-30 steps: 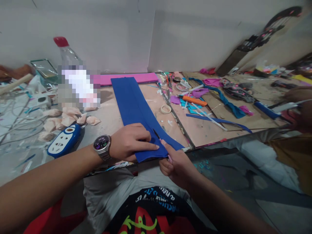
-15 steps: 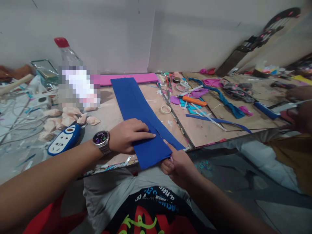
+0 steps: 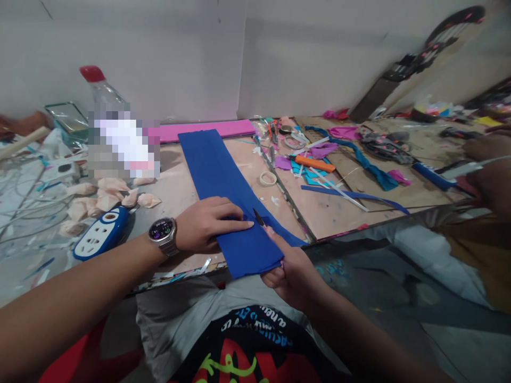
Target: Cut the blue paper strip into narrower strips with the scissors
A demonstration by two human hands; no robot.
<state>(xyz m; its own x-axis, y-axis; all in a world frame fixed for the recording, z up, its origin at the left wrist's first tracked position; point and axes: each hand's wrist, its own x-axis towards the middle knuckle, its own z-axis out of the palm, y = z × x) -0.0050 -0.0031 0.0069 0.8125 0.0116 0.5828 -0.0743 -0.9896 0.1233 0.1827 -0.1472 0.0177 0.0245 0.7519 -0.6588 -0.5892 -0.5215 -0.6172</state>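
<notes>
A long folded strip of blue crepe paper (image 3: 209, 165) lies across the table, its near end folded over and reaching past the front edge. My left hand (image 3: 211, 223), with a watch on the wrist, grips this near part, fingers bent over the fold and one digit lying along the paper. Closed around scissors (image 3: 259, 217), my right hand (image 3: 289, 268) is at the right edge of the folded part. One dark pointed blade shows above the paper; the handles are mostly hidden in the hand.
Left stand a red-capped bottle (image 3: 114, 96), a blue-white power strip (image 3: 101, 234) and several pale paper pieces (image 3: 107, 194). Right lie a tape roll (image 3: 268, 179), an orange cutter (image 3: 314, 163) and scraps. Another person's hand (image 3: 489, 175) is at far right.
The scissors' dark blade now shows above the blue crepe paper, where it was mostly hidden before. The right hand has shifted only slightly; the left still holds the paper. The view has moved slightly.
</notes>
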